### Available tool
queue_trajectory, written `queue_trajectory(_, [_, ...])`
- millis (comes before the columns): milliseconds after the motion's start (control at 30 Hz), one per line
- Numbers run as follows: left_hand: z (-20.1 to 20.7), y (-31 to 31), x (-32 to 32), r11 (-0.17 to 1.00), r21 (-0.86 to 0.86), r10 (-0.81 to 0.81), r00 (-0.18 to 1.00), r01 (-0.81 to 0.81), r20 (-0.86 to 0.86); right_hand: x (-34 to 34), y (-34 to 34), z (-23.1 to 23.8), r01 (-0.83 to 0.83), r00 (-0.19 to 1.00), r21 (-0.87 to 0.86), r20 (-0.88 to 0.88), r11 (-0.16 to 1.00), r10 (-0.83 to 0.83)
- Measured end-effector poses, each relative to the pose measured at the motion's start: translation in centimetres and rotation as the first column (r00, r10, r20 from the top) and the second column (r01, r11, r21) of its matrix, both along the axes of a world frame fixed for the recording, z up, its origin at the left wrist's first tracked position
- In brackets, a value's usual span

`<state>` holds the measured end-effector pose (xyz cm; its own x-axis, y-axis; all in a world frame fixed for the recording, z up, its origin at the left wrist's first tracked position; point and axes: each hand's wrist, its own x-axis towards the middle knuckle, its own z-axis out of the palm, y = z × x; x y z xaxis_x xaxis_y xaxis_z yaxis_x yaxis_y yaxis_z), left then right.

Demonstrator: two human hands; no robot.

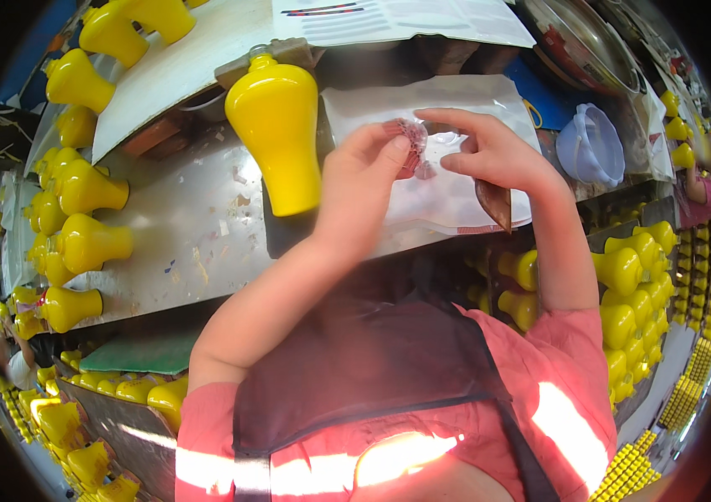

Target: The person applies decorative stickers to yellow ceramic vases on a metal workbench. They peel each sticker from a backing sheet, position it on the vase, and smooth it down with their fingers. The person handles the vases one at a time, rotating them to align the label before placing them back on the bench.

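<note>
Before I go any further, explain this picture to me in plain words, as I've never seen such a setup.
No machine here: these are a person's bare hands, seen from a wide fisheye camera worn on the head, so straight edges bend. The left hand holds a small crumpled, reddish, see-through piece. The right hand is close by; a brown object shows beneath it, perhaps held. Under them lies a white sheet. A large yellow vase is left of it, and a lilac bucket right.
</note>
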<state>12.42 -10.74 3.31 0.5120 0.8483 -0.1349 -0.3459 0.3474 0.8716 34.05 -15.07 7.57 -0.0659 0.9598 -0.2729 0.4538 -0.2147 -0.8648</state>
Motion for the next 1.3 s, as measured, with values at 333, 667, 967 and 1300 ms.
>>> queue_trajectory(333, [2.9,0.5,-8.6,0.959,0.084,0.277,0.960,-0.272,-0.046,-5.0,2.9,-0.6,-0.203,0.977,-0.244,-0.115,0.948,0.179])
queue_trajectory(667, [-1.0,0.3,-14.0,0.848,-0.280,0.471,0.882,-0.449,0.013,-9.6,5.3,1.7,-0.325,0.946,-0.192,-0.084,0.926,0.314])
queue_trajectory(967, [-2.9,0.3,-15.1,0.856,-0.360,0.394,0.919,-0.370,-0.005,-11.5,6.3,0.1,-0.186,0.956,-0.197,0.191,0.963,0.223])
queue_trajectory(1300, [-3.8,1.0,-16.0,0.893,-0.310,0.288,0.943,-0.326,-0.164,-11.2,5.6,-2.6,0.006,0.966,0.037,0.259,0.999,-0.015])
